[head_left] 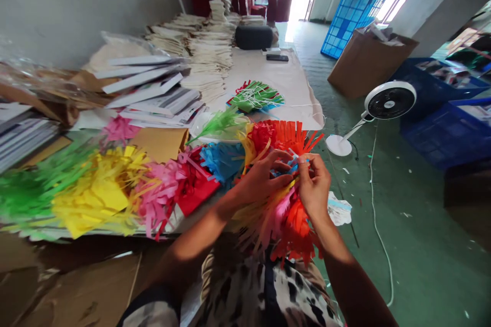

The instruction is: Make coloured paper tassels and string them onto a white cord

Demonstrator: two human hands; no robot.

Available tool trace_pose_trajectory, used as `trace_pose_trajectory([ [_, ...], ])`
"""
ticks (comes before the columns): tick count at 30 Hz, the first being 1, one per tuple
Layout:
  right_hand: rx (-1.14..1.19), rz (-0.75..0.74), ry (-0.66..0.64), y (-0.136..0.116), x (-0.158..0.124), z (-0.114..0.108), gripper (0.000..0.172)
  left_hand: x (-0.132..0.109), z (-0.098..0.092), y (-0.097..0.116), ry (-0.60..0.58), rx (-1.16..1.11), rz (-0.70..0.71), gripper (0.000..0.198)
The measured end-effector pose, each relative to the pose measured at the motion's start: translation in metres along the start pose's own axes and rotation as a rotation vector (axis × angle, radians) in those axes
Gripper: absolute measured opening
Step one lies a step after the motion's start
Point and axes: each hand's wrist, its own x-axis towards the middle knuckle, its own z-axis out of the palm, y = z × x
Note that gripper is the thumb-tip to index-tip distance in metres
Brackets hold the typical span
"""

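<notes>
A green-painted floor (422, 250) ran along the right of a long table (280, 82) covered in white sheeting. Beyond the table's far end stood dark red chairs (245, 2). On the floor to the right were a brown cardboard box (364, 66), blue plastic crates (448, 133) and a white floor fan (389, 102) with a white cord (374, 199) trailing from it.

Tall stacks of cream paper (207, 56) and white flat packages (153, 92) covered the table's left side. Nearer lay a row of fringed paper bunches in green, yellow, pink, red and blue (95, 196), and a green bunch tied with white string (255, 97).

Above the table's near edge, a fringed red, orange and pink paper bundle (286, 219) hung from both hands. The left hand (264, 179) and right hand (314, 184) were curled closed around its gathered top, fingertips pinching at a small blue strip (292, 164).
</notes>
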Motion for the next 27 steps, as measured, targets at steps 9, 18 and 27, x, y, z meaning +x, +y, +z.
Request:
trace_pose_trajectory([
  [9, 0.07, -0.03, 0.032, 0.014, 0.003, 0.003, 0.035, -0.025, -0.027, 0.017, -0.244, -0.254, -0.275, 0.045],
  [18, 0.241, -0.001, 0.006, 0.012, 0.005, 0.002, 0.035, 0.013, -0.084, 0.012, 0.166, 0.791, 0.176, 0.018],
  [27, 0.239, 0.028, 0.012, 0.008, 0.005, 0.001, 0.037, 0.046, -0.086, 0.01, -0.238, 1.499, 0.418, 0.023],
])
